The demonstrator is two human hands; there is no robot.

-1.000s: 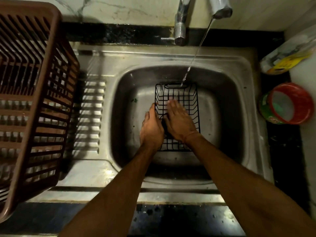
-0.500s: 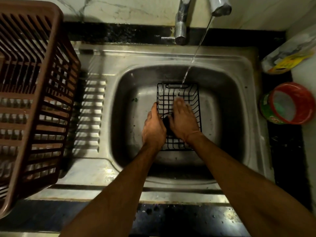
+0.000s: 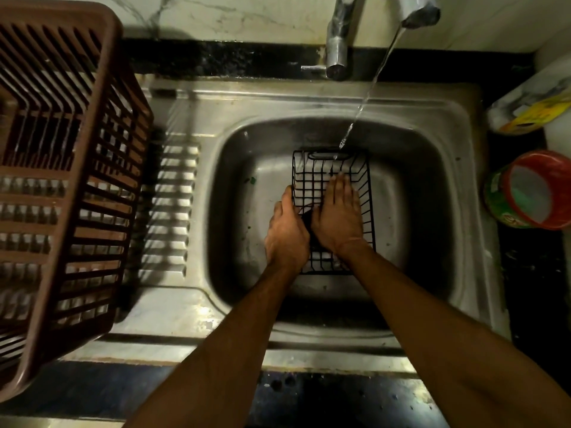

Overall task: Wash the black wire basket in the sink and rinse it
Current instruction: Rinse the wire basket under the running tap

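Steel sink [image 3: 457, 186] bowl holds black wire basket [image 3: 361, 180] under tap stream [image 3: 367, 94] for wetting. Left hand [image 3: 285, 234] clamps left rim, steadying; right hand [image 3: 338, 219], fingers flat, rubs inside.

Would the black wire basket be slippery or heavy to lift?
Probably slippery: water runs onto the black wire basket. Likely light, being mostly gaps between thin wires. It looks stiff, holding shape under the right hand.
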